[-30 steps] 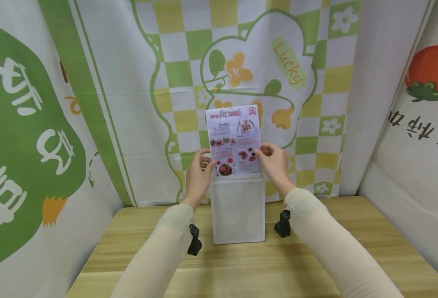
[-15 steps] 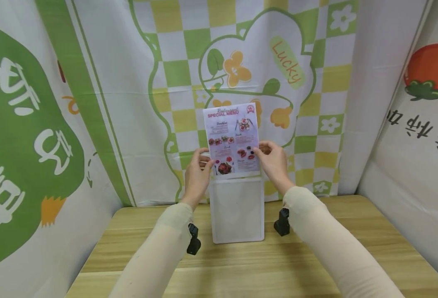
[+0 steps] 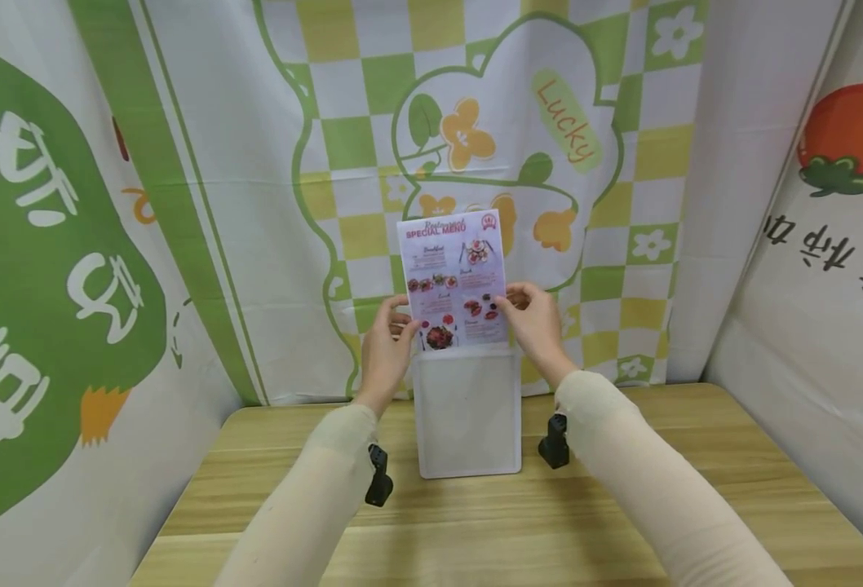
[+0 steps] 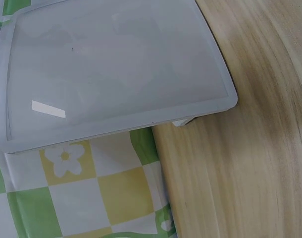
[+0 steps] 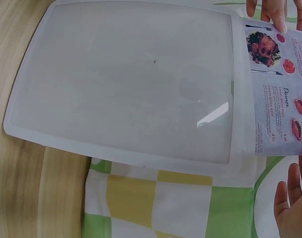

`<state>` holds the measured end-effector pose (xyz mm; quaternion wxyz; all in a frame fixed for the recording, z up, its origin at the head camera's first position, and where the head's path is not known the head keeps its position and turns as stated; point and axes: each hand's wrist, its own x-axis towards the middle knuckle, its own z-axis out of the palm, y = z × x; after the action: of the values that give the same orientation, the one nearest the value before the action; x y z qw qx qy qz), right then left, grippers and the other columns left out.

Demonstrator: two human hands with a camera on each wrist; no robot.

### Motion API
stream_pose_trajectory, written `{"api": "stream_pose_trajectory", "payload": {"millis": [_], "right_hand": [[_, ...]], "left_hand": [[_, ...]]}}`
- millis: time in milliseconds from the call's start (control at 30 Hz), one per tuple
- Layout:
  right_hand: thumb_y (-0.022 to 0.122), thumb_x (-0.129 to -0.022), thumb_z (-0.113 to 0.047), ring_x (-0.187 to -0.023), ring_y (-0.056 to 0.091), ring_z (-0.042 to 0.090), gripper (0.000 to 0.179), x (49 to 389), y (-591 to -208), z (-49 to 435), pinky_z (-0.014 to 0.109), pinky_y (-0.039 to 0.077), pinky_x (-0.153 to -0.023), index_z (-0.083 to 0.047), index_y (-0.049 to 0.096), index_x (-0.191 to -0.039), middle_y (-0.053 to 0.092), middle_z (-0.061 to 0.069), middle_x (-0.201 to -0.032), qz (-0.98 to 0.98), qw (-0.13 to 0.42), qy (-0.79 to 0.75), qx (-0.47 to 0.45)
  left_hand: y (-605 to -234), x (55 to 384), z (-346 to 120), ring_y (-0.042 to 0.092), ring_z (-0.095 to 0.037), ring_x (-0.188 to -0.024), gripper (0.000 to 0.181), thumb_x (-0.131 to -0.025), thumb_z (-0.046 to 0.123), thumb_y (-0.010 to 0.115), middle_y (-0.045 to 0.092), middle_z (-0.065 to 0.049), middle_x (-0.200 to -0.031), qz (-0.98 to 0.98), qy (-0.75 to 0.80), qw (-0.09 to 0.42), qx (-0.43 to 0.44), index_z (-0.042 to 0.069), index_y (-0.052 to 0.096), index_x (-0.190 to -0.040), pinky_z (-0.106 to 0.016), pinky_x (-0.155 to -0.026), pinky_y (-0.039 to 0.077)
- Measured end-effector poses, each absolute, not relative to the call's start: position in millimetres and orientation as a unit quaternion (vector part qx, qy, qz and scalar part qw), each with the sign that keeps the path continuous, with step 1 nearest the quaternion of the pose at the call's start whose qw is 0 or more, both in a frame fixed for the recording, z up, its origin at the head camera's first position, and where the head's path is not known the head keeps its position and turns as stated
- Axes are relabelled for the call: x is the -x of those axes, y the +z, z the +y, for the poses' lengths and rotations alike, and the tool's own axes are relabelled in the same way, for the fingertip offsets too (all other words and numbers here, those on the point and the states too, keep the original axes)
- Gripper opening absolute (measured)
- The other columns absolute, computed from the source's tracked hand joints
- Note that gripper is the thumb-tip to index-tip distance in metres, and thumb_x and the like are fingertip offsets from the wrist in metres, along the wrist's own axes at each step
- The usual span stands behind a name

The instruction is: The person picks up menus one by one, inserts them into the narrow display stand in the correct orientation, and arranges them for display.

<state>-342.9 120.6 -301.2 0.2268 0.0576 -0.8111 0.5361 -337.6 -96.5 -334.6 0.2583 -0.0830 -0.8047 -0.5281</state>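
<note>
A printed restaurant menu sheet [image 3: 455,281] stands tilted slightly left in the head view, held by its lower side edges. My left hand [image 3: 390,342] pinches its left edge, thumb in front; my right hand [image 3: 537,330] pinches the right edge. Just below is a white-framed sign holder [image 3: 468,416] with a clear panel, upright on the table. The menu's bottom edge meets the holder's top edge; whether it is inside a slot cannot be told. In the right wrist view the menu [image 5: 282,89] adjoins the holder's frame [image 5: 141,153]. The left wrist view shows mostly the holder [image 4: 116,64].
The wooden table [image 3: 270,489] extends around the holder. A green-yellow checkered cloth [image 3: 351,147] hangs close behind. Printed cloth panels stand at the left [image 3: 35,244] and right [image 3: 828,269]. Black wrist cameras [image 3: 378,477] sit under both forearms.
Both hands keep hold of the menu. After rising slightly, the menu has come down and shifted a little left, its lower edge nearer the holder's top. The holder has stayed put.
</note>
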Motion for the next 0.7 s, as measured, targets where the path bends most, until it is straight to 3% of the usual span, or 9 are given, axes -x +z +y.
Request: {"api": "stream_pose_trajectory", "payload": {"millis": [267, 700], "right_hand": [[0.070, -0.094, -0.016, -0.095, 0.062, 0.029, 0.027, 342.4, -310.1, 118.3, 0.038, 0.050, -0.083, 0.002, 0.067, -0.114, 0.069, 0.018, -0.106, -0.819, 0.224, 0.525, -0.057], [0.069, -0.094, -0.016, -0.100, 0.061, 0.030, 0.027, 338.0, -334.2, 120.4, 0.041, 0.051, -0.087, 0.002, 0.066, -0.114, 0.067, 0.019, -0.109, -0.819, 0.202, 0.534, -0.046]], "left_hand": [[-344.4, 335.2, -100.0, 0.064, -0.024, -0.094, 0.037, -0.095, 0.013, 0.067, 0.068, -0.010, -0.104, -0.809, -0.527, 0.246, 0.083, 0.014, 0.055, -0.131, -0.039, -0.080, 0.055], [-365.2, 332.1, -101.2, 0.061, -0.021, -0.092, 0.033, -0.096, 0.016, 0.067, 0.068, -0.006, -0.101, -0.823, -0.507, 0.241, 0.078, 0.014, 0.058, -0.127, -0.037, -0.074, 0.052]]}}
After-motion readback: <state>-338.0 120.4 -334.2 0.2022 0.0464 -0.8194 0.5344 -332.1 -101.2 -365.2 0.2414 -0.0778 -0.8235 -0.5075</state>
